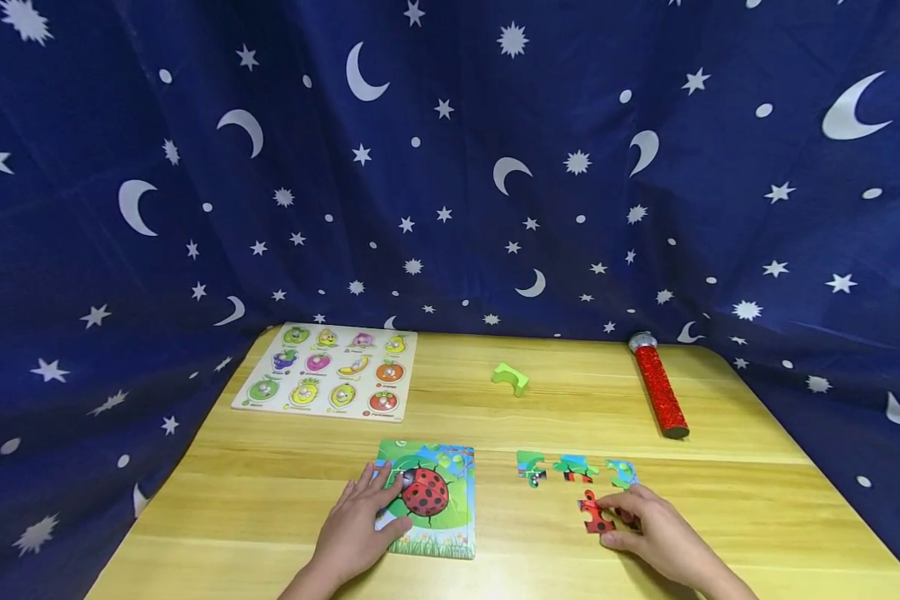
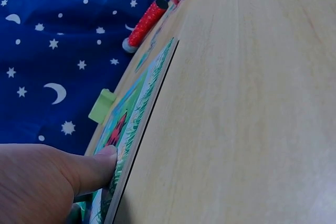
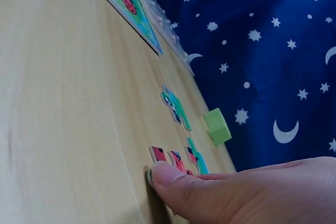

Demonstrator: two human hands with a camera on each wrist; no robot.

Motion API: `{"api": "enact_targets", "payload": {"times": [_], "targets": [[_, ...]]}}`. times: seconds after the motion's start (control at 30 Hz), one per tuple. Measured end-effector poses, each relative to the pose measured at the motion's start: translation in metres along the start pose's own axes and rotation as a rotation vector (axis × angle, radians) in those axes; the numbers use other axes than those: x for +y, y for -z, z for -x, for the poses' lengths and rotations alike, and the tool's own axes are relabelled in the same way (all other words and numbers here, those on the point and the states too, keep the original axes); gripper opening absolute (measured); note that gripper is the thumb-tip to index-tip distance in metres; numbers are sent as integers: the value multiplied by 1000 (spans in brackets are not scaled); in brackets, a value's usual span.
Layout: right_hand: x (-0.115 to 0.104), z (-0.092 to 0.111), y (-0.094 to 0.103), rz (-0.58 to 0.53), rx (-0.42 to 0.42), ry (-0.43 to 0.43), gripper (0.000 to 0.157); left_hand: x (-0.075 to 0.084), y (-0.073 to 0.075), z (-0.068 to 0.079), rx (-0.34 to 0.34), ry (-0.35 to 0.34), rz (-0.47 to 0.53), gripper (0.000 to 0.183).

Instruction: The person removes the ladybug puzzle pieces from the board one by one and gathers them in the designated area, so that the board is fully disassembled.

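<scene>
A square ladybug puzzle board [image 1: 450, 533] lies on the table in front of me. My left hand [image 1: 360, 521] rests on its left side with the fingers spread; in the left wrist view its thumb presses on the picture. To the right, my right hand [image 1: 656, 533] pinches a red puzzle piece [image 1: 627, 523] between thumb and fingers, mostly hidden by them. Touching or close beside it lies a red and black puzzle piece [image 1: 594, 515]. Above are a green piece with black and white spots [image 1: 531, 467], a green and red piece [image 1: 576, 467] and a blue-green piece [image 1: 621, 472].
A fruit peg board [image 1: 318, 383] lies at the back left of the wooden table [image 1: 270, 483]. A green arch block [image 1: 512, 377] stands at the back middle. A red glittery toy microphone [image 1: 660, 392] lies at the right. A dark blue starry curtain [image 1: 450, 183] surrounds the table's back and sides.
</scene>
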State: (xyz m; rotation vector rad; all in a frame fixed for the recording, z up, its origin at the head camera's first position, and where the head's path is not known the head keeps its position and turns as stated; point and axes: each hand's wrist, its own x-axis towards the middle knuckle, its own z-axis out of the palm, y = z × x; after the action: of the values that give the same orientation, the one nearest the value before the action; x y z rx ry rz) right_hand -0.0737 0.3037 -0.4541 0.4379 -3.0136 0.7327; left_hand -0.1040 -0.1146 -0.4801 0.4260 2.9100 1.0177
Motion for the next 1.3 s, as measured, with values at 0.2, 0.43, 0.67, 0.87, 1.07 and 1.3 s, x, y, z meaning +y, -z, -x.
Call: {"api": "enact_targets", "payload": {"times": [0.2,0.43,0.67,0.87,1.07,1.3], "targets": [[0,-1,1,14,20,-19,45,2,1,1,-5,-1,4,63],[0,-3,0,11,4,-41,44,2,2,1,-4,-3,12,63],[0,-5,-1,21,11,-49,42,-1,-1,1,-3,-3,25,64],[1,-6,0,31,1,-50,46,0,0,2,-1,3,30,63],[1,-6,1,31,-1,-54,44,2,2,2,-2,-2,35,64],[0,-7,2,34,8,-65,42,2,2,3,-2,-4,30,64]]}}
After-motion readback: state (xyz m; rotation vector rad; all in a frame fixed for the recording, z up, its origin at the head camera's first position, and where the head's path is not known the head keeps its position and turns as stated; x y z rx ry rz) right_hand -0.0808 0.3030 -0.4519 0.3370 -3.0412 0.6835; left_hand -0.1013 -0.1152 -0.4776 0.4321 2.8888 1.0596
